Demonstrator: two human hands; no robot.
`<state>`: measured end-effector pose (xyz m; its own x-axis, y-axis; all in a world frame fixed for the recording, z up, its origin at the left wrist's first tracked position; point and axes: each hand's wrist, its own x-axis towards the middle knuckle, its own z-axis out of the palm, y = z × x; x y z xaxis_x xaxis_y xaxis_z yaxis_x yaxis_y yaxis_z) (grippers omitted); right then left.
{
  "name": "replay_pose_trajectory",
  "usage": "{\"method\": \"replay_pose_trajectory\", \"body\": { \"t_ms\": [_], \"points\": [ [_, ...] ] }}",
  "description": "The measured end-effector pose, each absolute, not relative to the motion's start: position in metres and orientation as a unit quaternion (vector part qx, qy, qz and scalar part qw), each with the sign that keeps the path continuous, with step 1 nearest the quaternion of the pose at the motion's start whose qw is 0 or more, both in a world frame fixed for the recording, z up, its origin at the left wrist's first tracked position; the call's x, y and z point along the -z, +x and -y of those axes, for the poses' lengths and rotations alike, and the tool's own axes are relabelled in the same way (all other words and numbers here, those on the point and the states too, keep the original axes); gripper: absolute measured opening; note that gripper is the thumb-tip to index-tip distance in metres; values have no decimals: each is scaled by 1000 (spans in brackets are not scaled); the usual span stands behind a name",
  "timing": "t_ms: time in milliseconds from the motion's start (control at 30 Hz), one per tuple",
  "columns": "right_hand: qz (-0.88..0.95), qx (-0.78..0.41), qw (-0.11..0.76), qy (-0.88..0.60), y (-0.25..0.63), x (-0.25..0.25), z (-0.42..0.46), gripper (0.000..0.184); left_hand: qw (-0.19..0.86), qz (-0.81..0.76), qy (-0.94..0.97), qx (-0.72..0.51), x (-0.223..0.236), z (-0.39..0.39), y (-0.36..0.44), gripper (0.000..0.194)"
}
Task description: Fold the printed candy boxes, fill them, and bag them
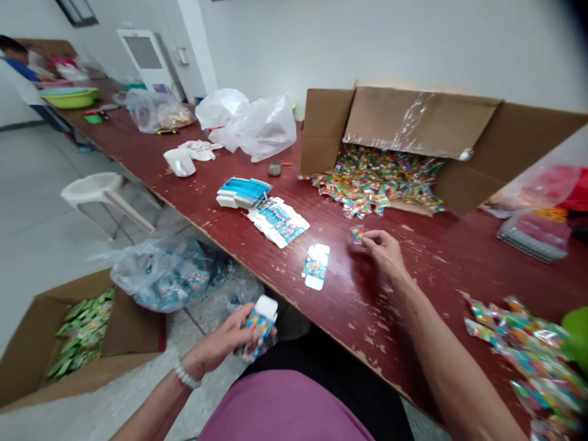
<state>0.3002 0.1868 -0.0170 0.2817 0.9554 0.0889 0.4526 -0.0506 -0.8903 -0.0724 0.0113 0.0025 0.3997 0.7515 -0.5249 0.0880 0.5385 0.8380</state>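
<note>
My left hand point(229, 337) is closed around a small printed carton point(261, 323) in front of the table's edge. The carton's white end flap stands up at the top. Over the table, my right hand point(383, 248) pinches a small clear candy packet point(357, 233) between thumb and fingertips. A flat unfolded carton point(316, 266) lies on the table to the left of that hand. Beyond it are a spread of flat cartons point(280, 222) and a blue-and-white stack of cartons point(243, 192). Behind my right hand, many candy packets point(367, 184) spill from an open cardboard box point(418, 119).
More colourful packets point(528, 343) lie at the table's right. A white mug point(180, 163) and plastic bags point(261, 125) stand farther left. On the floor are a box of green packets point(138, 324), a filled bag point(169, 275) and a white stool point(96, 187). Another person point(21, 67) stands far left.
</note>
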Motion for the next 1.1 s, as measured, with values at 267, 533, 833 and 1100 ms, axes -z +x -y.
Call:
{"method": "replay_pose_trajectory", "body": {
  "t_ms": [267, 533, 833, 1100],
  "points": [
    [761, -431, 336, -350, 197, -35, -95, 19, 666, -510, 458, -295, -15, -19, -40, 36],
    [882, -367, 181, -234, 191, -51, -88, 29, 538, -540, 611, -212, -24, -19, -37, 23],
    [865, -303, 235, -325, 174, -45, -82, 17, 626, -470, 595, -180, -21, -15, -40, 45],
    [920, -32, 100, -377, 162, -47, -63, 21, 657, -498, 525, -210, -24, -15, -31, 33]
  ]
}}
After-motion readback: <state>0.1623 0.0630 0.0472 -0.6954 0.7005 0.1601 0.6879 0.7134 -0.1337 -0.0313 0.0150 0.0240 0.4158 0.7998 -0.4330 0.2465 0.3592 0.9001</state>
